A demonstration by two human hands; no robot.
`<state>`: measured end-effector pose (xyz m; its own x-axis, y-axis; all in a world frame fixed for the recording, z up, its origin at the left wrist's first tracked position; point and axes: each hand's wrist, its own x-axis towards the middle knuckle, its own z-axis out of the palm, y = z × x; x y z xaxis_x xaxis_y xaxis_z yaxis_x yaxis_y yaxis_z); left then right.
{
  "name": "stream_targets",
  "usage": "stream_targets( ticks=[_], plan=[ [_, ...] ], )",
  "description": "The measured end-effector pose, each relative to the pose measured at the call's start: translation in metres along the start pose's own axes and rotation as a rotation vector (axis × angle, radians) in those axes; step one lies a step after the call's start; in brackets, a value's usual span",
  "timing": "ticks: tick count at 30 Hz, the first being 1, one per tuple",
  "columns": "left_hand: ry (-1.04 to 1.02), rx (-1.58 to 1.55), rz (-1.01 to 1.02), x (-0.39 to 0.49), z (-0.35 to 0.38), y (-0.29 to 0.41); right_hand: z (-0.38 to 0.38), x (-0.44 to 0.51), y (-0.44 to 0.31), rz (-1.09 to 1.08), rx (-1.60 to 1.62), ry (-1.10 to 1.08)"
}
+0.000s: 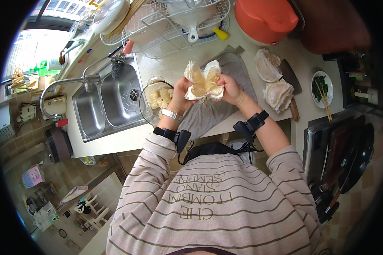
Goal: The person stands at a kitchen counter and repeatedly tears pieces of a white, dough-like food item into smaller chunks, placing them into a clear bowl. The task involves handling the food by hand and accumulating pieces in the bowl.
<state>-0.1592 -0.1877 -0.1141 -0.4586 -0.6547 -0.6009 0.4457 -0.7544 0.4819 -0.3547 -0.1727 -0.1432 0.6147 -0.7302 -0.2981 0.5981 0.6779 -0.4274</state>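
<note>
My left hand (179, 95) and my right hand (231, 90) hold the two sides of a pale, white-edged fruit piece (204, 83), which looks like pomelo, spread open in a V with yellowish inner faces. It is above a grey cloth (196, 119) on the counter. Beside my left hand, partly hidden by that wrist, a clear glass bowl (141, 111) holds yellowish peeled pieces (159, 97). Two more white-edged pieces, one upper (268, 65) and one lower (277, 95), lie to the right, against a cleaver with a wooden handle (294, 110).
A double steel sink (119, 105) with a curved faucet (56, 83) is at left. Behind stand a wire dish rack (166, 38) and a red-orange lidded appliance (265, 20). A plate of greens with chopsticks (330, 84) sits right, near the stove (316, 140).
</note>
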Motion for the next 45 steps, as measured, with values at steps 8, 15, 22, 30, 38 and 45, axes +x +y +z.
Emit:
stream_targets(
  ticks=[8, 15, 22, 30, 38, 45],
  plan=[
    [0.039, -0.119, 0.218, 0.001, 0.015, -0.034, -0.004, -0.002, 0.017, -0.177, 0.164, 0.092],
    [0.104, -0.233, 0.363, 0.007, 0.025, -0.05, 0.009, -0.006, 0.03, -0.4, 0.313, 0.243],
    [0.094, -0.513, 0.416, -0.005, 0.014, -0.039, -0.017, -0.025, 0.022, -0.443, 0.324, 0.195],
    [-0.029, 0.058, 0.191, 0.001, 0.034, -0.029, -0.035, -0.067, -0.014, -0.319, 0.121, 0.226],
    [0.098, 0.501, 0.069, 0.071, 0.079, -0.047, -0.026, -0.1, -0.037, -0.335, -0.014, 0.321],
    [0.301, 1.521, 0.613, 0.066, 0.085, -0.055, -0.003, -0.095, -0.03, -0.376, -0.228, 0.335]
  ],
)
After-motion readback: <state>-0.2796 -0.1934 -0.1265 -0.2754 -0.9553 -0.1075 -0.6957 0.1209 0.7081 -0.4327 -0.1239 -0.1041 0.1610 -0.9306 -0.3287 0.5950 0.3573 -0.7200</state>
